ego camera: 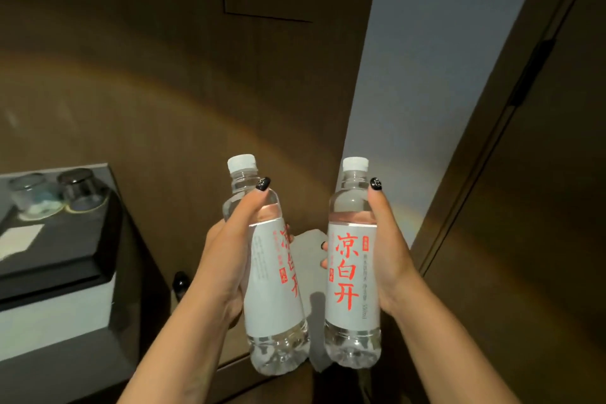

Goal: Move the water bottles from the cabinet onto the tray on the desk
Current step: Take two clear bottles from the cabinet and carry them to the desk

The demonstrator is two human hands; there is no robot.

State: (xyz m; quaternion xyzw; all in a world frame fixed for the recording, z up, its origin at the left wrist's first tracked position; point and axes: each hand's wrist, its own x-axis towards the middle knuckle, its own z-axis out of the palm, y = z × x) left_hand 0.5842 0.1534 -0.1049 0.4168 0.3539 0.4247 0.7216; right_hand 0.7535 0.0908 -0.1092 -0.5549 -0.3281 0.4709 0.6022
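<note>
1. The left hand (229, 249) wraps the left bottle (272, 275), thumb along its shoulder; its fingers are mostly hidden behind the label.
2. The right hand (390, 249) grips the right bottle (352, 279) the same way, only fingertips showing past it.
3. Both bottles are upright, capped, side by side in the air.
4. Far left, the dark tray (82, 249), cut by the frame edge, holds two blurred glasses (57, 193) and a white card (19, 238).

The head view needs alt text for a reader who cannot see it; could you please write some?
The left hand and right hand each hold a water bottle, left bottle, right bottle. A dark tray with two glasses sits lower left.
</note>
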